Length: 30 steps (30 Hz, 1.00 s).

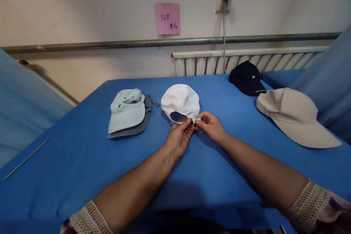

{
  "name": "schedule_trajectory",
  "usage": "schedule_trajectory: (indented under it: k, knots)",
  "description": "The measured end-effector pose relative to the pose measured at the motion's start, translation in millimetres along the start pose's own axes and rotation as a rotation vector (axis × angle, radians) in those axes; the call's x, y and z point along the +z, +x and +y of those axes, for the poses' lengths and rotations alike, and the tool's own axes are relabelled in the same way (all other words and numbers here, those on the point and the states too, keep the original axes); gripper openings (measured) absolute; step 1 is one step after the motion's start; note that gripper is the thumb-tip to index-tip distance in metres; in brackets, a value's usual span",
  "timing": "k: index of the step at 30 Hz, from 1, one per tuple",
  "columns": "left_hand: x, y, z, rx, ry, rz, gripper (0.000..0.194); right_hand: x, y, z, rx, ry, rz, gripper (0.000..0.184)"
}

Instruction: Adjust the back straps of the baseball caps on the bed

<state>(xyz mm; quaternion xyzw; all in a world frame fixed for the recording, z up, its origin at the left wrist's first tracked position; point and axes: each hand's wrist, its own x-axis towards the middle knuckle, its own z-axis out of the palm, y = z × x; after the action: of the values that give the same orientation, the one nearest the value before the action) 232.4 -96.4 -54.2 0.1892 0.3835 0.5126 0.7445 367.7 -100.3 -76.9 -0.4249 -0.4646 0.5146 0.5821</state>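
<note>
A white baseball cap (181, 98) rests on the blue-covered table with its back opening toward me. My left hand (179, 135) pinches the cap's rear strap near the buckle, thumb on top. Close beside it, my right hand (211, 126) grips the white strap end (196, 120) between thumb and fingers. Both hands are closed and almost touch each other. The fingers partly cover the buckle, so its details are hidden.
Left of the white cap lies a pale mint cap (126, 111) stacked on a dark grey cap (148, 108). A navy cap (245, 76) and a beige cap (294, 111) sit at the right. A thin stick (26, 159) lies on the blue cloth (90, 153). Behind are a radiator (197, 62) and rail (123, 46).
</note>
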Motion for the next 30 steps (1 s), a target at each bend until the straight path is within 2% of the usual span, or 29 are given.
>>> schedule_trajectory:
  k: [6, 10, 14, 16, 21, 30]
  knots:
    - [-1.1, -2, 1, 0.034, 0.043, -0.034, 0.014, 2, 1, -1, 0.109, 0.086, 0.06, 0.04]
    - [-2.6, -2, 0, 0.046, 0.037, -0.049, 0.017, 6, -9, -8, 0.279, 0.266, 0.119, 0.037]
    - [-2.0, -3, 0, 0.066, 0.066, -0.088, 0.019, 11, -17, -13, 0.443, 0.462, 0.014, 0.029]
    - [-1.5, -3, -1, 0.074, 0.084, -0.109, 0.021, 14, -17, -13, 0.438, 0.493, 0.006, 0.027]
    - [-1.0, -3, -2, 0.082, 0.072, -0.097, 0.023, 15, -14, -9, 0.352, 0.438, 0.084, 0.031]
    - [0.1, -2, -3, 0.11, 0.1, -0.101, 0.022, 15, -15, -10, 0.271, 0.383, 0.107, 0.036]
